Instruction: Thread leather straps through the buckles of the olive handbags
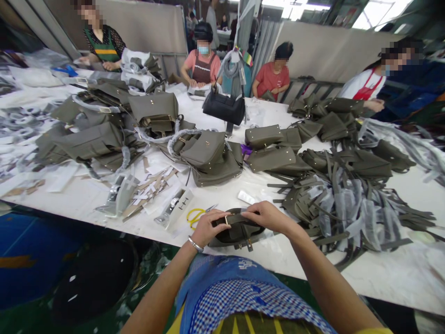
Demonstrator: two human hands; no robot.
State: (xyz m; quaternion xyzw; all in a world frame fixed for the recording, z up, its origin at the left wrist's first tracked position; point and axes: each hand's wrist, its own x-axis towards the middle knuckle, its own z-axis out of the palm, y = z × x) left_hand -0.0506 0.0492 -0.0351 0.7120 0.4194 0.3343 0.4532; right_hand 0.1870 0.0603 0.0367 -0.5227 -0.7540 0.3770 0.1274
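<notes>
At the table's near edge sits an olive-green handbag [239,234] with gold-coloured fittings. A strap [237,218] of the same colour runs across its top through a gold buckle [226,220]. My left hand [211,226] pinches the strap at the buckle. Further along, the fingers of my right hand [266,215] are closed on the same strap. Yellow-handled scissors [195,217] lie just beyond my left hand. Behind the bag is a small white object [246,196] whose kind I cannot tell.
Olive handbags [205,155] are piled across the white table [167,232]. Bundled straps [340,208] in plastic lie to the right. Card strips [151,190] and wrapped metal fittings [174,206] lie to the left. A black handbag [224,107] stands farther back. Several people work along the far side.
</notes>
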